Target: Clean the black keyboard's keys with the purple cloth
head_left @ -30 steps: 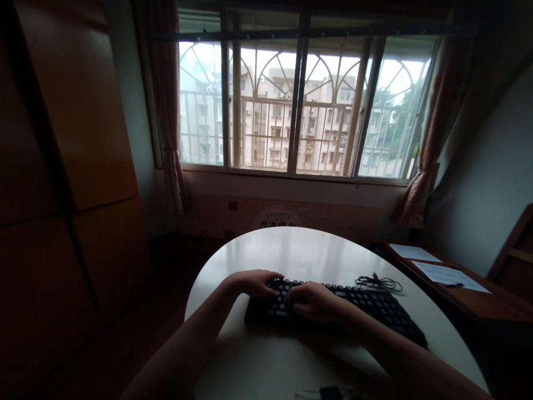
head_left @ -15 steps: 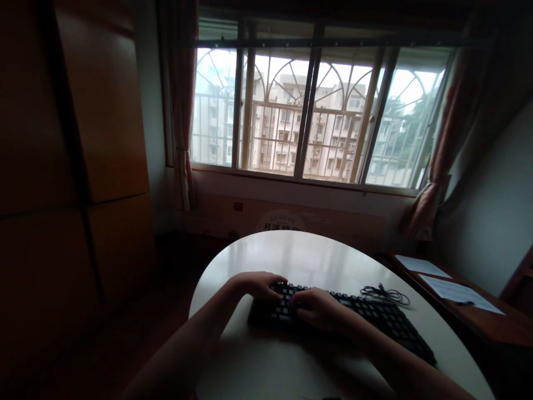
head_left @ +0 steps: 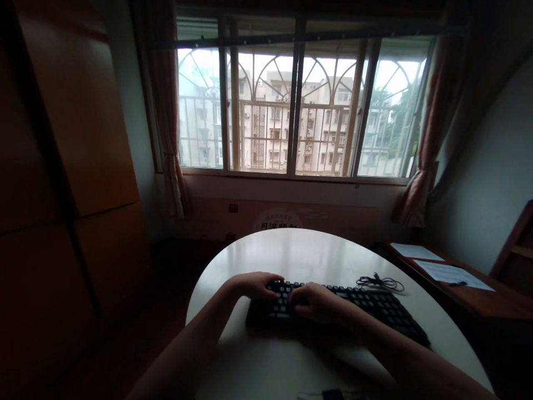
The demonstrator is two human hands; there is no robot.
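Note:
A black keyboard (head_left: 377, 311) lies across a round white table (head_left: 291, 253), angled away to the right. My left hand (head_left: 254, 284) rests on the keys at the keyboard's left end, fingers bent and spread over them. Just right of it, my right hand (head_left: 314, 301) lies on the keys the same way. Neither hand holds anything. Both forearms reach in from the bottom edge. The room is dim, so single fingers are hard to make out.
A coiled black cable (head_left: 380, 282) lies on the table behind the keyboard. A dark wooden desk (head_left: 491, 305) with paper sheets (head_left: 452, 274) stands at the right. Tall wooden cabinets (head_left: 70, 166) fill the left. A barred window (head_left: 291, 105) with curtains is ahead.
The view swung slightly right and back to the left. Both hands have stayed on the left part of the keyboard with only small finger shifts.

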